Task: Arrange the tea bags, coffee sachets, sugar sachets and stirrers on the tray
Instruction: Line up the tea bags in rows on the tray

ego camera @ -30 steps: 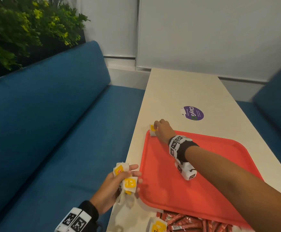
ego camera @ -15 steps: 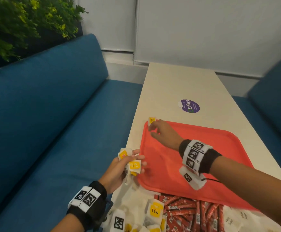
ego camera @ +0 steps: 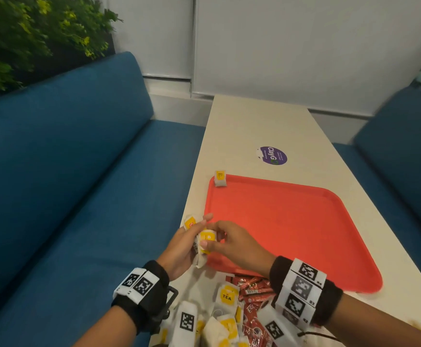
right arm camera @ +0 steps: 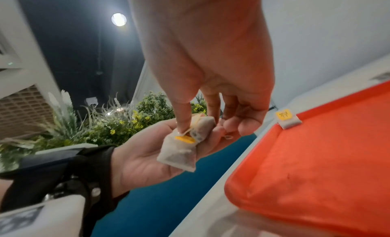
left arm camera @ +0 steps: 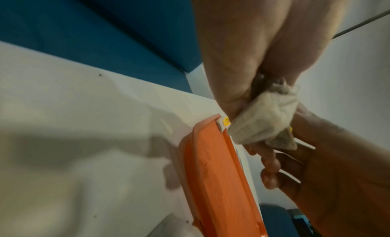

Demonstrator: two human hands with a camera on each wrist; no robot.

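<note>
At the near left corner of the red tray (ego camera: 292, 234), the two hands meet just above the table (ego camera: 267, 126) edge. The left hand (ego camera: 179, 246) cups a small bunch of tea bags (right arm camera: 181, 149), fingers curled round them, apparently serving as a ready store so the other hand need not return to the pile. The right hand (ego camera: 237, 244) reaches into that bunch, thumb and fingertips pinching one yellow-tagged bag, likely to draw it free for placing. One tea bag (ego camera: 220, 178) already leans at the tray's far left corner against the rim, which suggests a row is meant to start there. More tea bags (ego camera: 225, 299) and red sachets (ego camera: 252, 289) lie heaped on the table near the tray's front edge, not yet arranged. No stirrers are visible.
</note>
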